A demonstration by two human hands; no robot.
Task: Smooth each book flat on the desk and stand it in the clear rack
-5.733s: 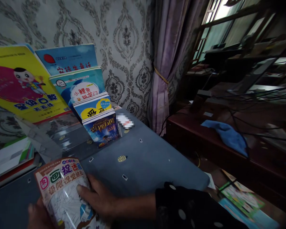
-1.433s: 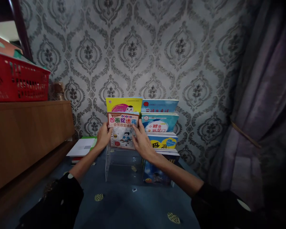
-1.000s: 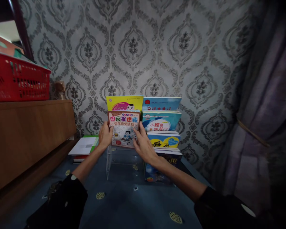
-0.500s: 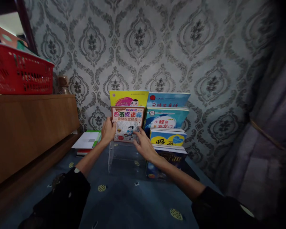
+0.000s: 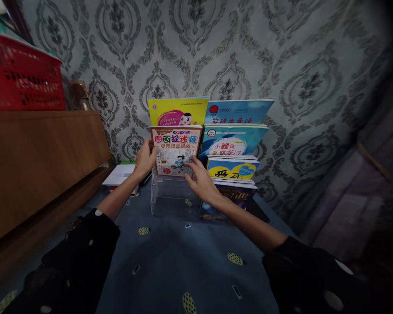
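One red basket (image 5: 29, 83) sits at the far left on a wooden cabinet (image 5: 46, 148). Next comes white paper (image 5: 118, 175) on a low stack, resting on the blue-clothed table (image 5: 170, 270). The person's left hand (image 5: 146, 160) has its grip closed on the left edge of a brown-bordered book (image 5: 173, 150), thumb in front, fingers partly hidden. That book stands upright at the clear stand (image 5: 154, 198), before a yellow book (image 5: 170, 110) that rises above it. The right hand (image 5: 203, 183) is at its lower right, fingers loosely parted over the cover; I cannot tell whether this grip has hold. Farther right, a blue book (image 5: 239, 109), teal book (image 5: 249, 139), yellow-and-blue book (image 5: 222, 171) and dark blue book (image 5: 240, 192) descend in steps. A pale curtain (image 5: 343, 218) hangs beyond.
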